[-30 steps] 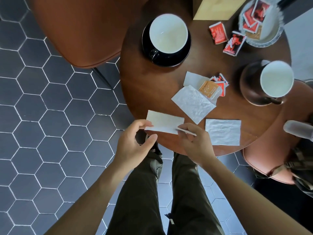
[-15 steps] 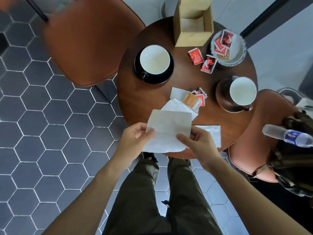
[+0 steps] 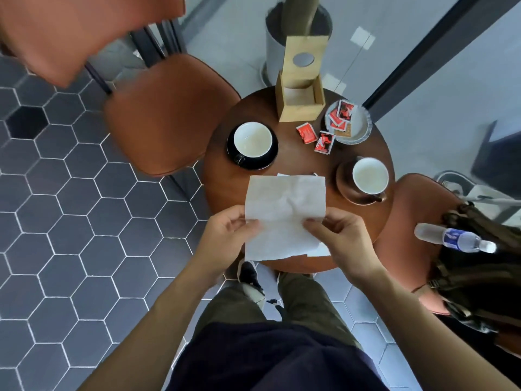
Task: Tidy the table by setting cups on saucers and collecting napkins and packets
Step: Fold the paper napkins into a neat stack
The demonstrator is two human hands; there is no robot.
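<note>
- Round wooden table (image 3: 225, 176) on hexagon tiles, two cups already on saucers.
- Left hand (image 3: 225, 235) and right hand (image 3: 342, 238) each pinch a side edge of an opened napkin (image 3: 284, 213), raised above the near rim.
- Likely best: keep even tension, fold edge to edge without tearing.

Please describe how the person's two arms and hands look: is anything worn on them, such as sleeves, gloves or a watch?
Both forearms are bare up to the bottom edge of the picture; no sleeve shows. The left hand and the right hand wear no gloves. No watch, bracelet or ring can be seen on either wrist or on the fingers that show.
</note>
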